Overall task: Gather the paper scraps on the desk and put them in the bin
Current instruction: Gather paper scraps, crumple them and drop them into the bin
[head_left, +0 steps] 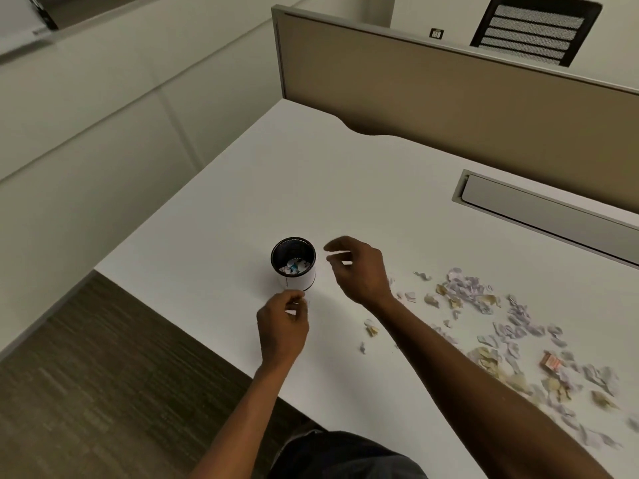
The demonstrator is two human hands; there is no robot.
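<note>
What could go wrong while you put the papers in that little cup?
The bin is small and light-looking, with both hands close beside it, so the left hand or right hand might knock it over and spill the bits inside. Most paper scraps lie far to the right, so small pieces could drop on the way across the desk.

bare forearms [484, 385], dark shorts [345, 458] at lap

Dim, even light; wide-angle edge bending; motion blur at right.

Matt white desk [242, 188]; crumpled paper scraps [484, 305].
</note>
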